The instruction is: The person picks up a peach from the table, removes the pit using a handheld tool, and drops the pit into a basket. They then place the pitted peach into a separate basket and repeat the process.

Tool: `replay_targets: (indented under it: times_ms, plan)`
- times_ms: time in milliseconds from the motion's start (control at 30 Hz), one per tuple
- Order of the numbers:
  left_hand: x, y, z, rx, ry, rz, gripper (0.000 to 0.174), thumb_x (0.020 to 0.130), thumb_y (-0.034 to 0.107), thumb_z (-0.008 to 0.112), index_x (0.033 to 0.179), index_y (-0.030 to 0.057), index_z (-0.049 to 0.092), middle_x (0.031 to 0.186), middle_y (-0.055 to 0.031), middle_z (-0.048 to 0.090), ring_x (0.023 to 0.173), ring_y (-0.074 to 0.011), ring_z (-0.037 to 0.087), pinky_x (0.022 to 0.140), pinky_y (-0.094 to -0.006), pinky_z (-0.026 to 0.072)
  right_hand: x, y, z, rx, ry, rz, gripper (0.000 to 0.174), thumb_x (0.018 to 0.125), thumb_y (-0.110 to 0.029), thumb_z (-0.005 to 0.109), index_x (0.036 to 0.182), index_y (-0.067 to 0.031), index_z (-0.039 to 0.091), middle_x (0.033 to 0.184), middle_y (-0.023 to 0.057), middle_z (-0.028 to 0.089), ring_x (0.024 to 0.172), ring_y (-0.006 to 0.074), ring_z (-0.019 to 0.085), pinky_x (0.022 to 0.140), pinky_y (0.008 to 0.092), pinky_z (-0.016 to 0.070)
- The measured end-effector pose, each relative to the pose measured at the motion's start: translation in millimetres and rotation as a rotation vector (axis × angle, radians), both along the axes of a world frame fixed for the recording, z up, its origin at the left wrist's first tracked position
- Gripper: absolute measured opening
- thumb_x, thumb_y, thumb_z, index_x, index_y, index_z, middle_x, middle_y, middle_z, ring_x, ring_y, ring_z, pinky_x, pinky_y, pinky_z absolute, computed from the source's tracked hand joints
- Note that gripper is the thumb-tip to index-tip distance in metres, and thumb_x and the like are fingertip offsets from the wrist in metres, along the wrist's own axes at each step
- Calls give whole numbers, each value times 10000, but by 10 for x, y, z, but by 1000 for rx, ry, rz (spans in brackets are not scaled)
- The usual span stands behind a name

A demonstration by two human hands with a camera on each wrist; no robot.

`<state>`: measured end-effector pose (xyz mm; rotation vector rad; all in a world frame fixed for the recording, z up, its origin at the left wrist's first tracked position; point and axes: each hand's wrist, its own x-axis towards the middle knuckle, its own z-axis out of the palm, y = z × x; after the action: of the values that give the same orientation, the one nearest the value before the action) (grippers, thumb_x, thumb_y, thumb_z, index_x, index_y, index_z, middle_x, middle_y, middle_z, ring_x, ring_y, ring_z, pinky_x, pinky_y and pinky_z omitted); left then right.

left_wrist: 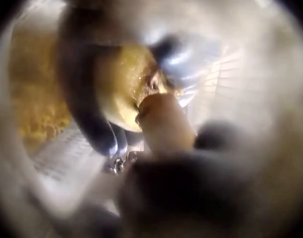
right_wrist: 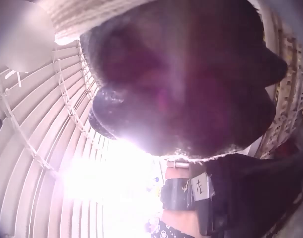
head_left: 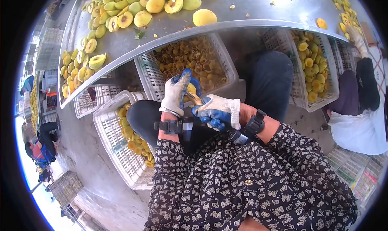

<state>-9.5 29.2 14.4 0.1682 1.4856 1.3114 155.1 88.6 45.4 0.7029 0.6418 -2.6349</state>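
Note:
My left hand [head_left: 174,95], in a white glove with blue coating, grips a yellow peach half [left_wrist: 123,84] with its fingers curled around the side. Reddish flesh shows at the fruit's centre in the left wrist view. My right hand [head_left: 220,111], gloved alike, holds a tool by its light wooden handle [left_wrist: 166,124]. That handle's end meets the cut face of the peach; the tool's working tip is hidden there. Both hands are close together over my lap, at the near edge of a crate [head_left: 231,65] of peach scraps. The right wrist view shows mostly the dark glove [right_wrist: 186,84].
A metal table [head_left: 242,6] with heaped peach halves [head_left: 117,6] runs across in front. Crates of peach halves stand at left [head_left: 117,150] and right [head_left: 311,69]. My knees flank the scrap crate. Another person's arm [head_left: 359,41] reaches onto the table at far right.

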Motion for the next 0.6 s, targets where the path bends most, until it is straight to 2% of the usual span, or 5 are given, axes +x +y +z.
replay_targets:
  times_ms: [167, 300, 400, 467, 600]
  plan:
    - [42, -26, -14, 229, -196, 140, 332, 871, 337, 592, 805, 11, 603, 673, -118, 613, 546, -228, 596, 530, -337, 524, 46, 29, -86, -315, 131, -149, 109, 904, -148, 526, 886, -40, 534, 647, -43, 516, 428, 53, 475, 361, 181, 372]
    - [101, -39, 124, 128, -89, 27, 311, 857, 327, 618, 807, 21, 590, 680, -106, 609, 550, -221, 595, 540, -332, 518, -63, -44, 275, 345, -127, 68, 169, 887, -219, 572, 920, -58, 534, 615, -33, 480, 401, 43, 447, 318, 196, 342]
    - [76, -27, 82, 119, -52, -31, 320, 842, 328, 639, 772, 19, 593, 656, -93, 604, 549, -202, 593, 515, -315, 501, 37, 38, -40, 185, -44, 91, 189, 916, -224, 517, 971, -44, 525, 618, -35, 475, 399, 46, 419, 348, 197, 345]
    - [86, -37, 103, 136, -24, -65, 325, 844, 322, 640, 752, 13, 596, 643, -82, 603, 540, -185, 587, 495, -296, 486, 110, 29, -234, -635, 154, -55, 234, 953, -225, 423, 1037, -21, 501, 637, -37, 468, 430, 50, 411, 401, 207, 363]
    - [88, 10, -22, 96, 196, -62, 303, 818, 278, 686, 780, -14, 613, 660, -81, 620, 536, -166, 584, 499, -288, 480, 75, -4, -298, -535, 103, -46, 150, 951, -175, 408, 964, -60, 503, 638, -47, 484, 452, 55, 446, 388, 194, 353]
